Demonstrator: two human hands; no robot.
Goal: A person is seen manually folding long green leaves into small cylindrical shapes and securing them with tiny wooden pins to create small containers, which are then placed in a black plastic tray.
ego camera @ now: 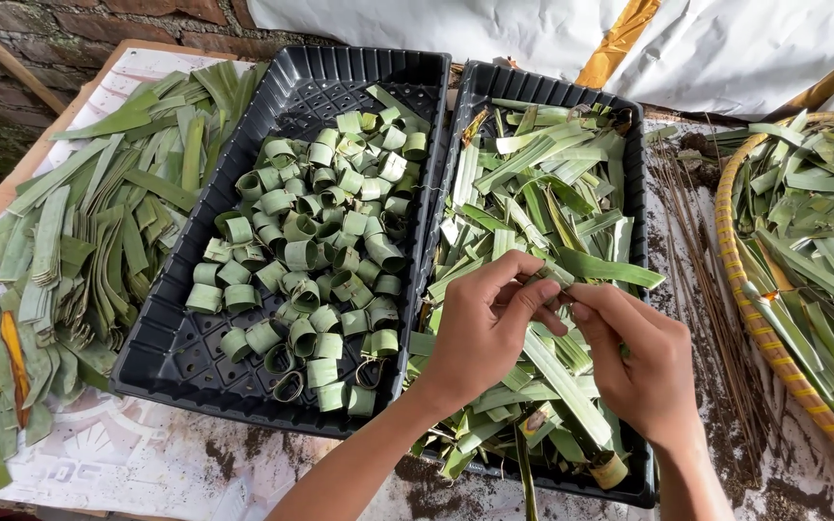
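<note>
My left hand [483,323] and my right hand [641,362] meet over the right black tray [635,193], which is heaped with cut green leaf strips [533,183]. Both hands pinch one leaf strip [602,269] between the fingertips; its free end sticks out to the right. The left black tray [272,106] holds several leaf strips rolled into small rings [316,251].
Long loose leaf strips [98,222] lie on the paper-covered table at the left. A round woven basket [764,328] full of leaves stands at the right, with thin brown sticks [702,260] beside it. Dirt is scattered on the table's front. A brick wall stands behind.
</note>
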